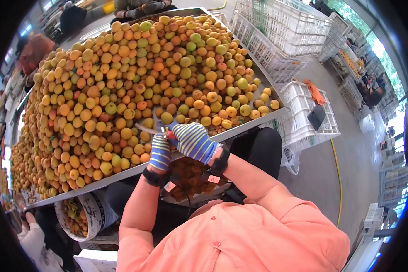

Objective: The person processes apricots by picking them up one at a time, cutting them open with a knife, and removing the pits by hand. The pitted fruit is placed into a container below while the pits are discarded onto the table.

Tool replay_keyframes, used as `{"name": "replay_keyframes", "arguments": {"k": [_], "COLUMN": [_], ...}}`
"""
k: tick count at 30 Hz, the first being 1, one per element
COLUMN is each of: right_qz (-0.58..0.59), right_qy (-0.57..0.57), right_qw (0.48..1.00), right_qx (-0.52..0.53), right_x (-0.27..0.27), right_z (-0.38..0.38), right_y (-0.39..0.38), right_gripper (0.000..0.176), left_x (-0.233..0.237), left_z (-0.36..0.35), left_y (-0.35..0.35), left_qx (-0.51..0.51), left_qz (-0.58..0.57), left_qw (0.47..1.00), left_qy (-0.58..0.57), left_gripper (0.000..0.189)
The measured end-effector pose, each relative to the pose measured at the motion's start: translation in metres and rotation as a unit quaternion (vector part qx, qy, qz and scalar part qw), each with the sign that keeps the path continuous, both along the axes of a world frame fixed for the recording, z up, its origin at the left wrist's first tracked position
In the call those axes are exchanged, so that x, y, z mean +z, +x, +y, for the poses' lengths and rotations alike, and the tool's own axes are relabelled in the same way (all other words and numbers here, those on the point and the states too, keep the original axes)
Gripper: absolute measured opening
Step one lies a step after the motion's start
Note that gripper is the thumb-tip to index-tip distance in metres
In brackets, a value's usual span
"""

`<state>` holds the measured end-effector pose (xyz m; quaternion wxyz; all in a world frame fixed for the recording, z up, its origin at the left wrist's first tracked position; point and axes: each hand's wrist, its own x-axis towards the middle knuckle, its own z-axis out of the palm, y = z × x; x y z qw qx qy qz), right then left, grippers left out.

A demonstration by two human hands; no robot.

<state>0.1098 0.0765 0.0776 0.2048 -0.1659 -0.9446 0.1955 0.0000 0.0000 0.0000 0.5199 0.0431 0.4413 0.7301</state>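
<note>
My left hand (160, 153), in a blue-and-yellow striped glove, is closed at the near edge of the apricot heap; its fingers hide anything inside. Right beside it, my right hand (192, 138), in a matching glove, is wrapped round what looks like small pruning shears (170, 134). A red part of the tool shows between the hands, and its thin metal blades point left and up over the fruit. Apricots (122, 90), yellow, orange and some green, are piled on a metal-rimmed table (247, 123) in front of me.
A white bucket (94, 215) with fruit stands below at left. More fruit lies beneath my forearms. White crates (281, 34) are stacked at right; a nearer crate (310, 122) bears an orange glove (314, 92) and a dark flat object (316, 117). A yellow hose (337, 181) crosses the floor. Other people sit around.
</note>
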Motion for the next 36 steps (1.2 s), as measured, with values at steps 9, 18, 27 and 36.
{"name": "replay_keyframes", "arguments": {"k": [9,18,27,36], "right_qz": [0.079,-0.05,-0.19,-0.093], "right_qy": [-0.014,-0.076,-0.008,-0.097], "right_qw": [0.997,0.973,0.963,0.989], "right_qx": [0.018,-0.212,-0.19,-0.056], "right_x": [0.019,0.014,-0.029,0.015], "right_z": [0.026,0.121,0.164,0.113], "right_y": [0.014,0.02,0.028,0.032], "right_gripper": [0.021,0.044,0.04,0.053], "left_x": [0.061,0.057,0.01,0.065], "left_z": [-0.019,-0.026,-0.023,-0.017], "left_y": [0.013,0.05,0.069,0.039], "left_qx": [-0.167,-0.486,-0.473,-0.365], "left_qz": [-0.015,0.459,0.667,0.268], "left_qw": [0.986,0.74,0.564,0.889], "left_qy": [0.001,-0.071,-0.114,0.065], "left_gripper": [0.041,0.036,0.043,0.034]}}
